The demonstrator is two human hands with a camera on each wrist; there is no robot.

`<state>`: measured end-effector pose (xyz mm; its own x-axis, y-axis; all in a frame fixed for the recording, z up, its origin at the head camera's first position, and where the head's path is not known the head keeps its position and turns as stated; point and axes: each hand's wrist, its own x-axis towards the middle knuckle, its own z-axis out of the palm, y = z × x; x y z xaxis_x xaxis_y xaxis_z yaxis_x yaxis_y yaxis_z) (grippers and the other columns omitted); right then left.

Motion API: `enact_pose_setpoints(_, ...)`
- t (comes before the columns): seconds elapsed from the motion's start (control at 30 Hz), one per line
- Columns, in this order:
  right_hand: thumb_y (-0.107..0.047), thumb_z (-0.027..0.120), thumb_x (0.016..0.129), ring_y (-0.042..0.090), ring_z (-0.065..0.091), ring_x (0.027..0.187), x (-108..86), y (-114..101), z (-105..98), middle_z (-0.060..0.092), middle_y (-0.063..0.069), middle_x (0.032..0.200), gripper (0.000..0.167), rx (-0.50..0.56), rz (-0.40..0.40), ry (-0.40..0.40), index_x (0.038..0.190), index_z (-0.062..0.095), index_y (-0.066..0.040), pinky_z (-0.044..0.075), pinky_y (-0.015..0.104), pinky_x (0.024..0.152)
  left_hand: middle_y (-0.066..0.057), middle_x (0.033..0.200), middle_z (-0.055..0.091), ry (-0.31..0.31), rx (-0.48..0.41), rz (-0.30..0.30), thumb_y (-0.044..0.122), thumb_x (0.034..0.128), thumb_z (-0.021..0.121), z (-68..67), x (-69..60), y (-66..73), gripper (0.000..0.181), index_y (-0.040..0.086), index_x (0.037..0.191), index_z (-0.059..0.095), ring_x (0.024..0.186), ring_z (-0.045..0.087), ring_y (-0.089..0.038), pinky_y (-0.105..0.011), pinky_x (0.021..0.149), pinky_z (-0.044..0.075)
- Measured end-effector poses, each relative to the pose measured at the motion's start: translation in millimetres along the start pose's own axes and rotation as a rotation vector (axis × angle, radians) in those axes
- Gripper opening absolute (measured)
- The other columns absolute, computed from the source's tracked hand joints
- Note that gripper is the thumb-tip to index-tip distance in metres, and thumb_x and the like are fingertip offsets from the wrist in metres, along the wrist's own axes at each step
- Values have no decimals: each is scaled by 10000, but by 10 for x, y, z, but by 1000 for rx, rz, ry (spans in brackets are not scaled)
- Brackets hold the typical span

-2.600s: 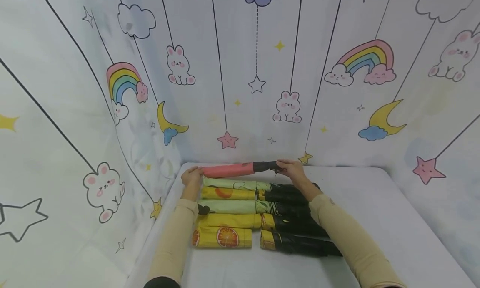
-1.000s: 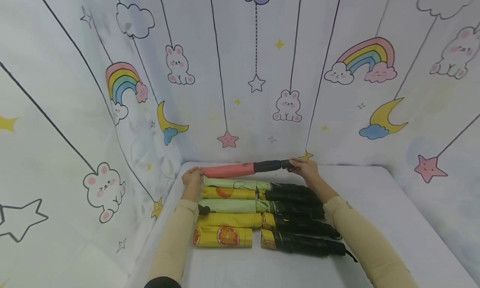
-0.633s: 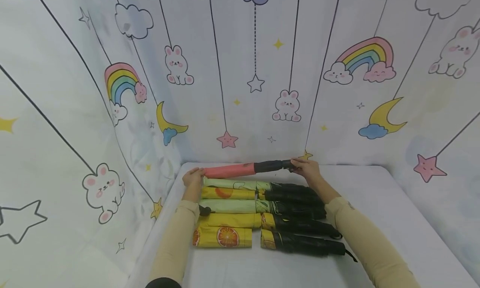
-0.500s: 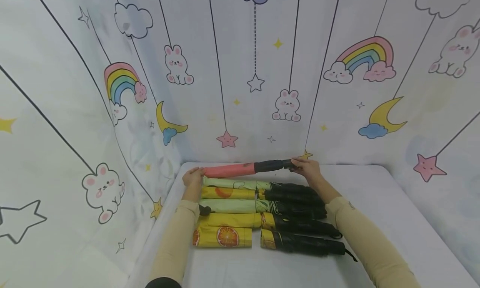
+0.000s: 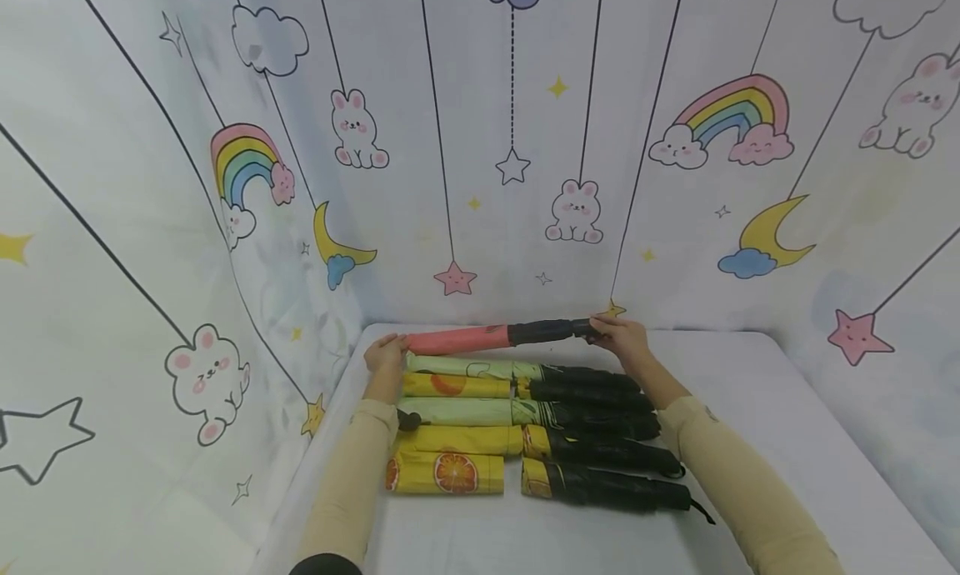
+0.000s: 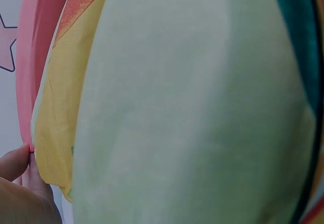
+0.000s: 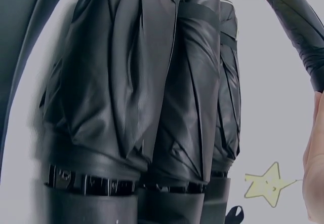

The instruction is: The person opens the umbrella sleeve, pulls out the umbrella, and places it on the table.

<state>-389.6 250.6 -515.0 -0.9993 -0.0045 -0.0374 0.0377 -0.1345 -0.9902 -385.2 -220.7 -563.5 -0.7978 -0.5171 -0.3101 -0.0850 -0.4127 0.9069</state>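
At the back of the white table, a folded black umbrella (image 5: 543, 332) sticks partway out of a pinkish-red sleeve (image 5: 459, 340). My left hand (image 5: 385, 354) pinches the sleeve's left end; in the left wrist view thumb and finger meet on the pink cloth (image 6: 38, 57). My right hand (image 5: 624, 342) grips the umbrella's handle end, at the edge of the right wrist view. Below lie more folded umbrellas in a column: a green-sleeved one (image 5: 457, 367), a yellow one (image 5: 457, 386), another green one (image 5: 457, 412), then a yellow one (image 5: 457, 440).
Nearest the front, a yellow orange-print sleeve (image 5: 450, 473) lies apart from its black umbrella (image 5: 607, 485), whose strap trails right. The white table (image 5: 525, 542) extends right of the row. Printed cloth walls (image 5: 480, 250) rise behind and at the sides.
My right hand has moved right, and more of the black umbrella now shows outside the pinkish-red sleeve. The left hand has stayed at the sleeve's end.
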Motion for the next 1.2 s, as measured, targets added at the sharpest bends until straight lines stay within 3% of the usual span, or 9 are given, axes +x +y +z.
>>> enact_pose_setpoints(0.4,-219,745,994,72,740,897,-28,-4,-154,681,-6,1096,587,-63,-9,6,1447,544,96,617,253,897,-163,1294,710,13,-4,-40,-44,966,695,-24,109,-24,419,2,1377,626,1135,715,-249,-286,944,608)
enact_pose_setpoints(0.7,-215,745,991,68,746,892,-20,-6,-262,714,-72,1032,657,-41,-34,-11,1466,477,150,619,242,879,-154,1294,708,7,7,-42,-28,975,693,-37,131,-13,416,8,1383,621,1157,708,-240,-275,946,604)
enact_pose_setpoints(0.93,-82,690,1015,109,761,897,-194,-232,-286,764,-46,977,582,20,-6,-53,1462,436,191,613,292,914,-186,1341,683,-9,-16,-20,-105,966,644,-40,32,-5,469,-25,1424,583,1222,680,-270,-299,1008,580)
enact_pose_setpoints(1.2,-102,709,1006,96,755,874,-150,-144,-374,749,-65,976,594,30,-10,-12,1463,451,176,627,262,864,-161,1344,690,3,4,-23,-83,970,655,-36,-23,4,458,3,1417,596,1219,684,-256,-334,1049,561)
